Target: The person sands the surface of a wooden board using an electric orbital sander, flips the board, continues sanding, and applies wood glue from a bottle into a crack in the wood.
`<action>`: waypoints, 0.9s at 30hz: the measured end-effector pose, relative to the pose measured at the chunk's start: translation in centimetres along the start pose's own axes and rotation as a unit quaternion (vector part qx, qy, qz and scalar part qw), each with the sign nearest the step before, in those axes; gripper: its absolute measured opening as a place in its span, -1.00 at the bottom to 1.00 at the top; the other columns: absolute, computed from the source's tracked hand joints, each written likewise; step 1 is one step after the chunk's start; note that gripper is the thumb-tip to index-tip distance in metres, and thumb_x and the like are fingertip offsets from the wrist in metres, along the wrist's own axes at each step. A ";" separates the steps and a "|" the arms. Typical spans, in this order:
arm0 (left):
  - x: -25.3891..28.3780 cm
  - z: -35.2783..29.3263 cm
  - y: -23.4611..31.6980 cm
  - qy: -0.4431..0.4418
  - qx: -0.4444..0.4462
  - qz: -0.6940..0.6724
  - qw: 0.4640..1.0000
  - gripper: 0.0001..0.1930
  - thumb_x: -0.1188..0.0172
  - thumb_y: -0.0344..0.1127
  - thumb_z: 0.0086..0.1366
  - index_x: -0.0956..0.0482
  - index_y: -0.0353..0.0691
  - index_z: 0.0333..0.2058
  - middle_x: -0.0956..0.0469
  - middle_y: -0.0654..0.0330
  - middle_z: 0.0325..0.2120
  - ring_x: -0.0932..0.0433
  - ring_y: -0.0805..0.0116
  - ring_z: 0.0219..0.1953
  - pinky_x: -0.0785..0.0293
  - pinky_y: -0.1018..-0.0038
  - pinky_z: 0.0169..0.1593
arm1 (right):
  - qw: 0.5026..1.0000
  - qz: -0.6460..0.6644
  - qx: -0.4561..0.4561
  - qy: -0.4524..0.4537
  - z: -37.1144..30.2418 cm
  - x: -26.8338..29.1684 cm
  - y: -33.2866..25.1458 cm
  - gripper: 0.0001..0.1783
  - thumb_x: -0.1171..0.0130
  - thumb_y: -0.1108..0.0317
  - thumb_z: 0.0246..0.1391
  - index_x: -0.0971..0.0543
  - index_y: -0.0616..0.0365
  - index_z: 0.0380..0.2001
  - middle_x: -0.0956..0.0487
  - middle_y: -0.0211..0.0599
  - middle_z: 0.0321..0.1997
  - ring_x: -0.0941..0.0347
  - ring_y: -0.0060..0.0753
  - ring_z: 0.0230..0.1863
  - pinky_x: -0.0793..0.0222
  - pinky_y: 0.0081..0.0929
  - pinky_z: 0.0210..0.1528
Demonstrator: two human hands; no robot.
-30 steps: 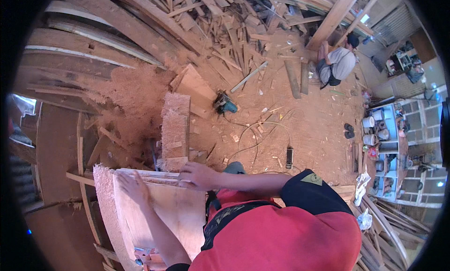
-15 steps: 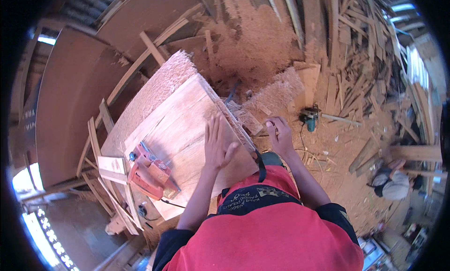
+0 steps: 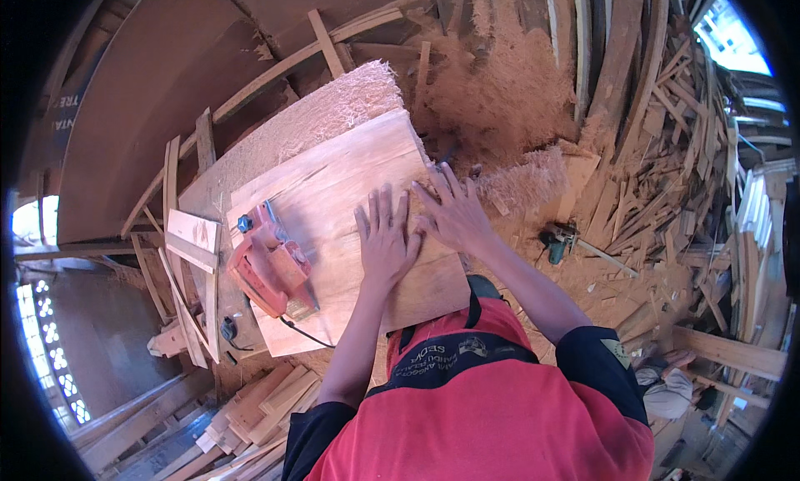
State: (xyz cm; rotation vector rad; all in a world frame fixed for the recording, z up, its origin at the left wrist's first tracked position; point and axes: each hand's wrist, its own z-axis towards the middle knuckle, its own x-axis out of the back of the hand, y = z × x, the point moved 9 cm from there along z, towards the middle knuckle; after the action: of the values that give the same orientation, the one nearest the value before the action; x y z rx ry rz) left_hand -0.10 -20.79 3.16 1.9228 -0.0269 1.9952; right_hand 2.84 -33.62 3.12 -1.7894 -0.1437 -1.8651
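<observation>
A wide, pale wooden board [image 3: 333, 177] lies in front of me on a bench strewn with shavings. My left hand [image 3: 388, 244] rests flat on its surface with the fingers spread. Beside it, my right hand [image 3: 457, 214] lies across the board's right edge, fingers stretched apart and the thumb close to my left hand. Neither hand holds anything. A red electric planer [image 3: 271, 263] sits on the board's left part, left of my left hand, and its black cord runs toward my left forearm.
Thick wood shavings [image 3: 308, 110] cover the bench behind the board. A green power tool [image 3: 557, 241] is on the floor to the right, near a large heap of scrap wood [image 3: 667, 164]. Offcuts [image 3: 258, 406] are piled at lower left. Large brown panels [image 3: 150, 114] lean at the left.
My right hand has moved from beside the board onto its right edge, and its curled fingers have opened out. My left hand stays flat on the board. The view has shifted.
</observation>
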 end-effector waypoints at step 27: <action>0.9 -4.1 -2.8 0.084 0.084 -0.126 0.985 -0.28 -0.06 0.08 0.41 -0.23 -0.23 0.40 -0.14 -0.18 0.42 -0.02 -0.13 0.51 0.07 -0.20 0.46 | 0.991 -0.110 0.056 -0.055 2.5 -0.6 -1.3 -0.19 0.04 -0.17 0.31 -0.13 -0.15 0.53 0.07 -0.10 0.64 0.17 0.14 0.62 0.18 0.46 0.47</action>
State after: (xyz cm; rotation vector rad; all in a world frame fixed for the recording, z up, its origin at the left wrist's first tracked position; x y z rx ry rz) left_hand -3.26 -16.90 3.05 1.7455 0.4208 2.0291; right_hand 4.48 -31.19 3.17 -1.8605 -0.4955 -1.8638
